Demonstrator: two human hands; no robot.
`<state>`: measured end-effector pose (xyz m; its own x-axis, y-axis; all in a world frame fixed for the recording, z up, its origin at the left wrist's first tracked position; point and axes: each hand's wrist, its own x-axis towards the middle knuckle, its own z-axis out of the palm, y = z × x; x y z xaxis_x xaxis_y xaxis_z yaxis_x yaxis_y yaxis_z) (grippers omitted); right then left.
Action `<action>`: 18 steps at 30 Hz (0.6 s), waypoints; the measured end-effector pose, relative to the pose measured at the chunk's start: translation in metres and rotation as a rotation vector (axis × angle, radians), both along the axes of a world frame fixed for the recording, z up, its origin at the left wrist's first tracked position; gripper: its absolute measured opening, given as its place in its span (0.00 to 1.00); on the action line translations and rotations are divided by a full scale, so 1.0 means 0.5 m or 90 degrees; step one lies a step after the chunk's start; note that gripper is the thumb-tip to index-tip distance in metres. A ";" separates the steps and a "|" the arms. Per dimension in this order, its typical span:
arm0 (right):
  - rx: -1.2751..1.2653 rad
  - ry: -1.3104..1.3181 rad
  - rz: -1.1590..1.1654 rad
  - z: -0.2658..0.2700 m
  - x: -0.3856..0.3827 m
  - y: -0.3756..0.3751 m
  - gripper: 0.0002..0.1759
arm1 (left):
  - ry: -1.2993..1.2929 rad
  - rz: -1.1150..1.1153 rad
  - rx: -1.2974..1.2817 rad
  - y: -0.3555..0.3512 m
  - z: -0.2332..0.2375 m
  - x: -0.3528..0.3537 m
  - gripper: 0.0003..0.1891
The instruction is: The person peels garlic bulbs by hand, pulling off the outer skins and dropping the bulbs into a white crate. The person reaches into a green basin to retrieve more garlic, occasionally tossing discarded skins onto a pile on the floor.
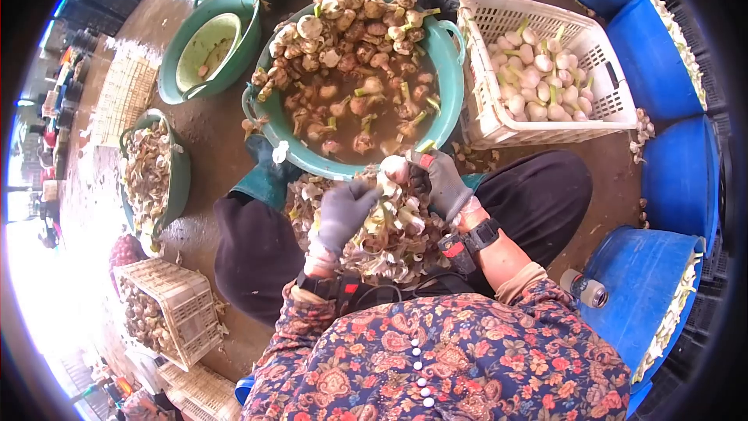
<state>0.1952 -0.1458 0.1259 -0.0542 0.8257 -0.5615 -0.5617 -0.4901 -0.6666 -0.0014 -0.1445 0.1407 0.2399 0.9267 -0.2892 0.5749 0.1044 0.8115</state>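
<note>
My right hand [446, 185], in a grey glove, is closed on a garlic bulb [395, 169] with a short green stem. Just left of the bulb, my gloved left hand [347, 214] has its fingers curled together; anything pinched in them is hidden. Beneath both hands lies a heap of loose garlic skins [389, 242] between my legs. In front stands a green tub [312, 162] of brown water, with unpeeled garlic bulbs [366, 54] piled at its far side and others floating.
A white crate [545, 134] of cleaned garlic sits front right. Blue drums [623, 273] line the right side, a can [584, 288] beside one. On the left are a green tub of peelings [178, 179], nested green basins [175, 86] and a tipped crate of garlic [191, 316].
</note>
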 end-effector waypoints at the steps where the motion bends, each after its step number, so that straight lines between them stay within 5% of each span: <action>1: 0.017 -0.051 0.019 -0.010 -0.004 0.000 0.09 | -0.063 0.033 -0.005 0.013 0.006 0.009 0.10; 3: 0.060 -0.125 0.053 0.010 -0.016 0.001 0.08 | -0.127 0.066 -0.007 0.033 0.021 0.022 0.10; 5: 0.123 -0.197 0.094 0.014 -0.014 0.001 0.06 | -0.057 -0.094 0.166 0.038 0.029 0.030 0.12; 8: 0.156 -0.216 0.125 0.012 -0.010 -0.004 0.06 | 0.060 -0.144 0.281 0.031 0.024 0.028 0.15; 12: 0.229 -0.186 0.076 0.005 -0.023 -0.008 0.06 | 0.047 -0.094 0.317 0.018 0.014 0.034 0.08; 16: 0.090 -0.164 0.037 0.012 -0.017 -0.012 0.09 | 0.189 -0.158 0.279 0.000 0.007 0.032 0.07; 18: 0.012 -0.032 -0.044 -0.002 -0.010 -0.004 0.14 | 0.334 -0.353 0.117 -0.032 -0.026 0.015 0.09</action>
<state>0.1902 -0.1477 0.1250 0.0319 0.8367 -0.5468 -0.5590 -0.4385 -0.7037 0.0061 -0.1604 0.1277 0.5558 0.7557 -0.3464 0.8169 -0.4192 0.3962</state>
